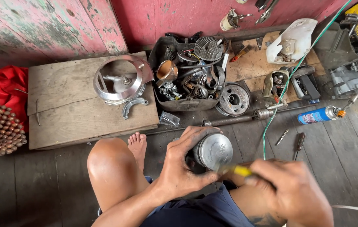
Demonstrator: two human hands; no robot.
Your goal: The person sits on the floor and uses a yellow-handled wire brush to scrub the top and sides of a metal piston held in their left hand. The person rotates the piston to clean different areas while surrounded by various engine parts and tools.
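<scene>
The grey plank floor (347, 159) is littered with parts. The round metal piston (214, 150) is held over the lap, gripped by the left hand (183, 166); a yellow-handled tool (237, 170) is pinched in the right hand (292, 189). A slip could gouge the crown or jab the fingers (195, 136).

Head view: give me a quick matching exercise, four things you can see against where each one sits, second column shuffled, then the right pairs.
Things:
1. metal piston
2. blue spray can
3. round silver cover
4. red cloth

Places:
A. on the wooden board
B. by the wall at far left
C. in the left hand
D. lying on the floor planks at right

Pairs: 1-C, 2-D, 3-A, 4-B. The right hand grips a yellow-handled tool whose tip meets the piston.
</scene>
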